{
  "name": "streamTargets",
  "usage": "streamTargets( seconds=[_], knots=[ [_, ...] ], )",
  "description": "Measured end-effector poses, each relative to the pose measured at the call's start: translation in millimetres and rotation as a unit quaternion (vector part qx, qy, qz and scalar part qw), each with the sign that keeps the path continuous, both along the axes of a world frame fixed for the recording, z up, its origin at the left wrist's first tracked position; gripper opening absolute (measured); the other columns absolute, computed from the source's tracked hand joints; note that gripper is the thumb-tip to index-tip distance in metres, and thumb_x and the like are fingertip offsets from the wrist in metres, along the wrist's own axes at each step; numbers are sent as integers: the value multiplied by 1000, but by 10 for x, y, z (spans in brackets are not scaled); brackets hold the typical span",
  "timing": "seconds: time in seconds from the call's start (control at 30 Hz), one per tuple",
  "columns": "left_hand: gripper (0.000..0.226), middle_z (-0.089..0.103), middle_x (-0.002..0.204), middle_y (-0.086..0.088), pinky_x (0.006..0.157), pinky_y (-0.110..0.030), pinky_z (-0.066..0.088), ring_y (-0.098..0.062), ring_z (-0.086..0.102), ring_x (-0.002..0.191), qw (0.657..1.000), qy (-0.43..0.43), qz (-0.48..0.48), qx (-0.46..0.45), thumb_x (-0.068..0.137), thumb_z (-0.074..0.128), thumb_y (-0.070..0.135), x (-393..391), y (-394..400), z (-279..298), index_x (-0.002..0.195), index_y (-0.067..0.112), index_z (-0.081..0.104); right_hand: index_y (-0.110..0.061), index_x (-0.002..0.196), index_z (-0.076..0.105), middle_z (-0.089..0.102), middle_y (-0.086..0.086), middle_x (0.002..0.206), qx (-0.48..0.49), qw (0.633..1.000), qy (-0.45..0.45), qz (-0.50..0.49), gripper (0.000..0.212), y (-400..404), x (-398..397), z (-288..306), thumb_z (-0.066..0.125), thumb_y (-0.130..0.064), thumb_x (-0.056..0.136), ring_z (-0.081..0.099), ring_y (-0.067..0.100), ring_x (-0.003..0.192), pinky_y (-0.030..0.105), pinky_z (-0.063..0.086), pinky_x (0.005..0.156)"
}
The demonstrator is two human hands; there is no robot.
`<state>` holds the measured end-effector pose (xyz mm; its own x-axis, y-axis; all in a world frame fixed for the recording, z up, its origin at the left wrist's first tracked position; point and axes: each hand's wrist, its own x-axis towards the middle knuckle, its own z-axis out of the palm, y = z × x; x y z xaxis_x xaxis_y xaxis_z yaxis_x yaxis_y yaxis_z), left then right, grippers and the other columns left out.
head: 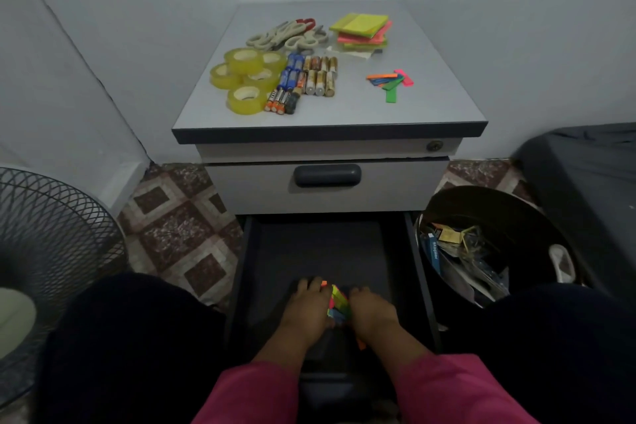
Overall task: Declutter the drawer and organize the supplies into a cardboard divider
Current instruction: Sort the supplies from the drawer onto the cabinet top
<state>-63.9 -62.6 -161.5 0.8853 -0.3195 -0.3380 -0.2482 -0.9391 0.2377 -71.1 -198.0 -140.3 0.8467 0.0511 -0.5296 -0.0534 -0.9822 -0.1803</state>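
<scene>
Both grips, left hand and right hand, enclose colored tabs between them.

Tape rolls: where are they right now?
In the head view, the tape rolls sit clustered on the cabinet top, at its left side, just left of the batteries and in front of the scissors.

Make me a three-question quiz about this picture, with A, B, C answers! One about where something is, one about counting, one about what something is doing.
1. Where are the scissors?
A. In the bin
B. On the cabinet top
C. In the open drawer

2. How many tape rolls are there?
A. Two
B. Five
C. Nine

3. What are the hands doing?
A. Gathering colourful paper flags
B. Resting on the knees
C. Pulling the handle

Answers: 1 B, the scissors lie on the cabinet top behind the tape. 2 B, five yellow rolls show. 3 A, left hand and right hand close around the colourful paper flags in the open drawer.
</scene>
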Motion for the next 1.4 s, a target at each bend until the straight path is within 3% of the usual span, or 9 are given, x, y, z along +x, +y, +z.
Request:
streamTargets(
  seconds=[0.1,0.3,0.43,0.53,0.63,0.77,0.9,1.1,1.4],
  knots=[
    [55,39,134,-6,104,-31,34,-24,38,122,999,-4,18,-51,83,67,26,-10,-11,-10,132,13,48,-11,131,48,49,12,134,12,1000,-5,-12,44,-20,9,5,59,-25,90,53,29,121,35,46,95],
    [45,41,119,-9,98,-29,38,-25,47,111,985,19,97,-142,76,65,7,-56,-63,-19,119,13,52,-9,123,50,58,14,129,48,998,-9,-34,30,-40,-2,45,47,-21,95,57,29,118,32,45,93],
    [46,40,116,-8,92,-24,40,-25,51,106,972,30,131,-194,74,67,1,-56,-80,-11,115,12,51,-13,121,53,59,13,126,56,998,-11,-34,33,-49,11,74,54,-27,92,58,28,115,30,46,89],
    [60,39,119,-7,93,-22,40,-25,52,110,964,52,147,-218,70,73,1,-30,-59,2,124,13,49,-16,125,50,58,11,126,64,997,-27,-26,41,-53,31,87,61,-31,88,57,27,116,29,46,89],
    [67,38,126,-8,97,-21,37,-23,49,115,962,60,171,-203,71,77,7,-15,-69,8,130,10,46,-19,133,47,52,9,130,57,998,-36,-14,51,-44,42,45,63,-30,85,55,28,118,31,46,93],
    [38,45,127,-11,96,-27,39,-26,51,114,976,31,184,-114,84,68,15,-22,-84,-11,118,7,52,-17,133,46,47,10,133,29,999,-46,0,44,-31,32,3,56,-21,90,51,30,119,34,45,94],
    [31,51,124,-13,96,-30,40,-28,54,114,980,29,184,-73,87,63,17,-13,-102,-40,115,7,58,-15,132,45,47,11,131,26,998,-60,-3,41,-29,30,-18,53,-18,92,50,30,119,34,44,93],
    [22,60,119,-10,92,-33,46,-26,58,110,974,44,212,-72,88,59,14,3,-130,-55,110,10,59,-17,118,55,60,11,123,54,996,-56,-30,25,-30,35,-35,47,-20,93,58,28,114,32,45,90],
    [23,64,118,-9,89,-32,49,-25,61,109,971,72,220,-60,92,54,18,-30,-154,-50,113,12,63,-18,112,63,63,9,119,63,995,-38,-64,24,-56,25,-33,48,-18,93,59,26,110,28,46,88]
  ],
)
